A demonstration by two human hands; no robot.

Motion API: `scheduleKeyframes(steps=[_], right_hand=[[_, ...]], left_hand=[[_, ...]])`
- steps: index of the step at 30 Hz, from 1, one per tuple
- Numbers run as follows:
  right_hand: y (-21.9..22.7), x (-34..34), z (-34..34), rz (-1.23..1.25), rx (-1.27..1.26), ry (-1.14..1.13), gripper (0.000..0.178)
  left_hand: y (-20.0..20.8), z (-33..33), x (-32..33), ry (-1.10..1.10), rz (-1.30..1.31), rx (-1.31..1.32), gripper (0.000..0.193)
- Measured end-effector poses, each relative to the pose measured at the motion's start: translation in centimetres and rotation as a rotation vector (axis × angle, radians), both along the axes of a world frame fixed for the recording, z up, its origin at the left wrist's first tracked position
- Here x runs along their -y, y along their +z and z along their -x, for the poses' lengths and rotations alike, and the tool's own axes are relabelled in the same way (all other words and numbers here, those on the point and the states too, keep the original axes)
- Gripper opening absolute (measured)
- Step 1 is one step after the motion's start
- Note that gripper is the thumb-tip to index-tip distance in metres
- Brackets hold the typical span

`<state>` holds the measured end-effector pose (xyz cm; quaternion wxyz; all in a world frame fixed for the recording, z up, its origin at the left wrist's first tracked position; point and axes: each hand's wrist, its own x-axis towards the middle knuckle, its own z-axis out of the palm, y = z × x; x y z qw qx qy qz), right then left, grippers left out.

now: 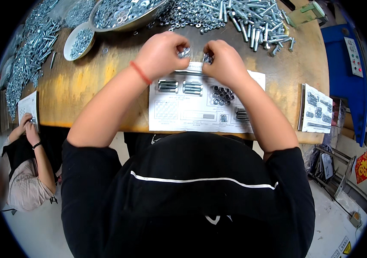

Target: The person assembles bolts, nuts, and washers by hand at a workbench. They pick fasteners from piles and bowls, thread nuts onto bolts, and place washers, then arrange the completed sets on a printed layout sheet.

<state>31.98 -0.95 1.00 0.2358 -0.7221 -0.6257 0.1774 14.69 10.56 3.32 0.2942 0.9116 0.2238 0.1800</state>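
Note:
My left hand, with a red band at its wrist, is closed around several shiny nuts above the far edge of a printed sheet. Facing it, my right hand pinches more small metal pieces that look like nuts. On the sheet lie two groups of bolts and a cluster of nuts. Smaller nuts and another group of bolts sit nearer me, the latter partly hidden by my right forearm. A long rod lies along the sheet's far side.
Beyond my hands stand a large bowl of washers and a white bowl of small fasteners. Loose bolts heap at the far right, more hardware at far left. A printed stack is at right. A co-worker's hands work at left.

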Motion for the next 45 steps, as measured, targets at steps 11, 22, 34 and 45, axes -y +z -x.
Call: scheduleKeyframes(steps=[11,22,34,45], right_hand=[[-2.3,6.3,11.1,-0.112,-0.109,0.283,0.012],[1.1,2.6,2.4,-0.049,-0.146,-0.057,0.030],[-4.5,-5.9,-5.5,-0.079,0.063,-0.076,0.016],[-4.2,-5.8,-5.2,-0.104,0.002,-0.123,0.038]], left_hand=[[-2.8,11.4,7.3,-0.062,0.116,-0.172,0.033],[0.2,7.4,4.1,0.116,0.190,-0.012,0.036],[-5.6,-8.8,-4.0,0.181,0.139,-0.292,0.023],[-5.0,-9.1,-3.6,0.127,-0.154,-0.315,0.031]])
